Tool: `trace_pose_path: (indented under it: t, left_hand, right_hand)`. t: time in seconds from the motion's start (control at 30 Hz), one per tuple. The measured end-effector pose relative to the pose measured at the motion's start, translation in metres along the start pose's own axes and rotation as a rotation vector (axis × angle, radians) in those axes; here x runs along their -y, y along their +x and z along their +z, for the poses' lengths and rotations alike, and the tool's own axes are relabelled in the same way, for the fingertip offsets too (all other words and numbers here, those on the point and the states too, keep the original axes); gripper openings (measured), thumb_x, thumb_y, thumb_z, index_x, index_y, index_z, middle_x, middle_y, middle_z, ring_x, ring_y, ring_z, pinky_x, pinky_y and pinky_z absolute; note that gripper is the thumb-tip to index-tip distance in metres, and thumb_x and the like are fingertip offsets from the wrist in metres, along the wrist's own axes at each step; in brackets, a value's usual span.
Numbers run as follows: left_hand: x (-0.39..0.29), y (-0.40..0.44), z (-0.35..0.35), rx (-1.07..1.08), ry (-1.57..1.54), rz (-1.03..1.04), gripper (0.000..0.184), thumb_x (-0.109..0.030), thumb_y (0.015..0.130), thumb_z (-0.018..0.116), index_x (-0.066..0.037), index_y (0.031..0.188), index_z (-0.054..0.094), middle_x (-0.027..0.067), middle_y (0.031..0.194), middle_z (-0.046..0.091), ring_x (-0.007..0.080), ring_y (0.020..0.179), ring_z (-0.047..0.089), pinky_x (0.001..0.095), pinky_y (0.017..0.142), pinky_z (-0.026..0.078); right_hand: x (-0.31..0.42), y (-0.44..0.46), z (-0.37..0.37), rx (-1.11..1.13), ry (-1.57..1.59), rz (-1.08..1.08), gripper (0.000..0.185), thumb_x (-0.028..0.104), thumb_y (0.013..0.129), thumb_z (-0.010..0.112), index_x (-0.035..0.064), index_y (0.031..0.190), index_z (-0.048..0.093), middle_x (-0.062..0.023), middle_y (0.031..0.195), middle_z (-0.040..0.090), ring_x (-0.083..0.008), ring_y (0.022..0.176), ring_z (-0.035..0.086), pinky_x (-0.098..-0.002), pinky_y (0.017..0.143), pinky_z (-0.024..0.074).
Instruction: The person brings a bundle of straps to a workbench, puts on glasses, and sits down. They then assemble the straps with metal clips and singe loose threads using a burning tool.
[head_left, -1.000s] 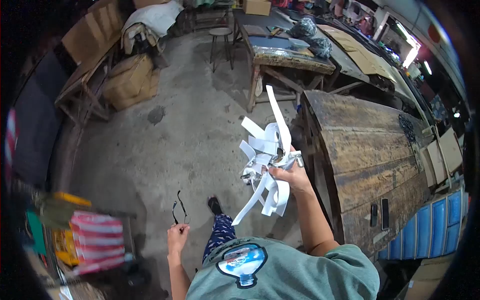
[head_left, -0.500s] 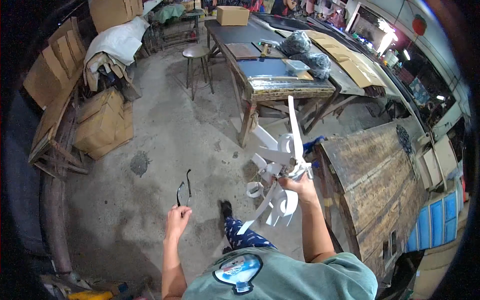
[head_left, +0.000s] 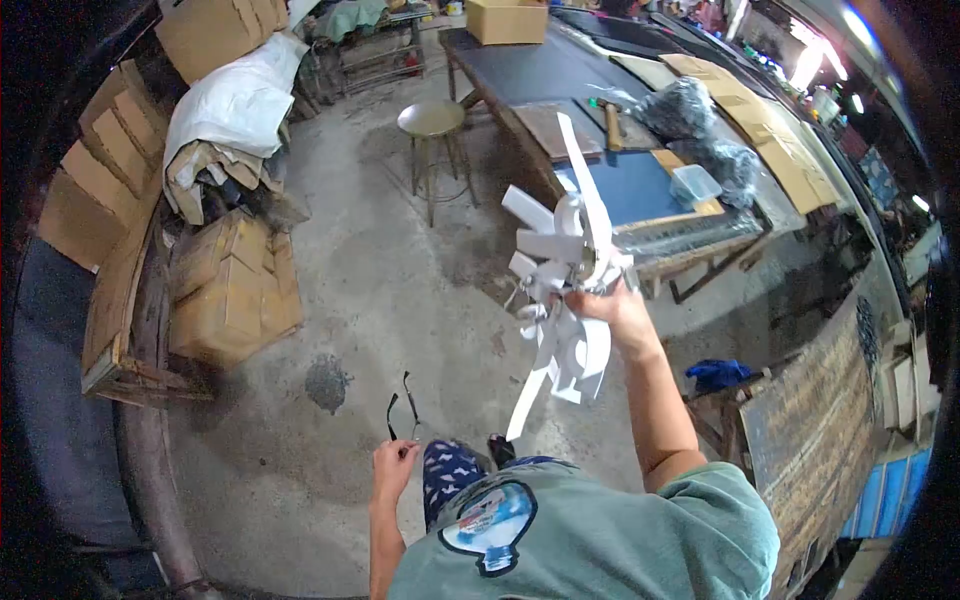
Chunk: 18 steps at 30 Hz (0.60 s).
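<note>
My left hand [head_left: 394, 468] is low in front of my body, its fingers closed on a pair of dark-framed eyeglasses [head_left: 391, 412] whose temples point up and away. Out ahead to the right, my right hand [head_left: 622, 315] grips a bundle of white strips [head_left: 588, 190]. Some strips are long and nearly straight, others curl into loops. They spread out above and below my fist, and the middle where they join is partly hidden by my fingers. Their material is unclear.
A worktable [head_left: 540, 80] ahead carries a cardboard box [head_left: 507, 22], a hammer [head_left: 613, 125], a plastic tub [head_left: 695, 185] and plastic-wrapped bundles. A round stool [head_left: 431, 119] stands left of it. Cartons [head_left: 225, 300] sit at left; a wooden board [head_left: 810, 430] lies at right.
I have moved forward, so the worktable and stool appear nearer. My right hand has risen with the white strips. The eyeglasses stay in my left hand, now lower in view.
</note>
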<state>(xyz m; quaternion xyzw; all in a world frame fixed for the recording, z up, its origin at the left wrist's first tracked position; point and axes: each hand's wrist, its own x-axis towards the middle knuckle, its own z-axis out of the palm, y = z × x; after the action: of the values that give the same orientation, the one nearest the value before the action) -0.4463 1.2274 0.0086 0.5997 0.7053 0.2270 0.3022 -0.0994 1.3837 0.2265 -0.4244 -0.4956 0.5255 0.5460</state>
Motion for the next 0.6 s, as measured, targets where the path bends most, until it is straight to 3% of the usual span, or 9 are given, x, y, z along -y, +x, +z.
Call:
trace_pose_path:
  t: [0.17, 0.23, 0.27, 0.43, 0.57, 0.6]
  left_hand:
    - [0.041, 0.106, -0.041, -0.021, -0.029, 0.008, 0.017, -0.016, 0.079, 0.074, -0.002, 0.089, 0.074, 0.017, 0.076, 0.064, 0.0296, 0.069, 0.063, 0.0381, 0.065, 0.049]
    - [0.047, 0.155, -0.064, -0.039, -0.03, 0.067, 0.017, -0.015, 0.08, 0.074, -0.002, 0.09, 0.073, 0.0167, 0.074, 0.064, 0.0291, 0.068, 0.062, 0.0377, 0.065, 0.049]
    - [0.052, 0.18, -0.078, -0.028, -0.002, 0.057, 0.017, -0.015, 0.08, 0.073, -0.001, 0.09, 0.073, 0.0168, 0.073, 0.064, 0.029, 0.068, 0.062, 0.0377, 0.065, 0.049]
    - [0.058, 0.326, -0.149, -0.001, 0.0, 0.062, 0.018, -0.014, 0.08, 0.072, 0.0, 0.092, 0.072, 0.0172, 0.073, 0.063, 0.0286, 0.07, 0.063, 0.0376, 0.066, 0.049]
    - [0.056, 0.441, -0.186, 0.065, 0.011, 0.135, 0.017, -0.015, 0.082, 0.071, -0.001, 0.091, 0.072, 0.0167, 0.074, 0.062, 0.0292, 0.071, 0.062, 0.039, 0.065, 0.049]
    - [0.053, 0.47, -0.192, 0.111, -0.038, 0.085, 0.016, -0.015, 0.083, 0.07, 0.0, 0.09, 0.071, 0.016, 0.073, 0.062, 0.0292, 0.071, 0.062, 0.0389, 0.076, 0.051]
  right_hand:
    - [-0.035, 0.152, 0.035, 0.027, -0.009, -0.176, 0.046, -0.002, 0.065, 0.071, 0.0031, 0.109, 0.059, 0.0009, 0.089, 0.061, -0.0101, 0.082, 0.058, -0.0265, 0.072, 0.0472]
    - [-0.018, 0.195, 0.062, -0.077, 0.049, -0.204, 0.048, -0.002, 0.065, 0.072, 0.0033, 0.111, 0.058, 0.0007, 0.089, 0.061, -0.0107, 0.081, 0.058, -0.027, 0.072, 0.0474]
    - [-0.019, 0.223, 0.059, -0.076, -0.094, -0.222, 0.048, -0.002, 0.067, 0.071, 0.0036, 0.113, 0.057, 0.0003, 0.09, 0.062, -0.0108, 0.08, 0.058, -0.0271, 0.072, 0.0481]
    - [-0.004, 0.346, 0.086, -0.149, 0.086, -0.191, 0.034, 0.001, 0.076, 0.067, 0.0029, 0.11, 0.062, -0.0058, 0.089, 0.067, -0.0156, 0.074, 0.064, -0.0301, 0.067, 0.0512]
    - [0.007, 0.443, 0.083, -0.266, 0.002, -0.211, 0.032, 0.003, 0.076, 0.067, -0.0009, 0.108, 0.063, -0.0081, 0.086, 0.068, -0.0184, 0.068, 0.066, -0.0315, 0.061, 0.053]
    - [0.008, 0.469, 0.078, -0.311, -0.054, -0.208, 0.03, 0.002, 0.076, 0.068, -0.0019, 0.105, 0.064, -0.0085, 0.085, 0.068, -0.0183, 0.068, 0.066, -0.0316, 0.06, 0.0529]
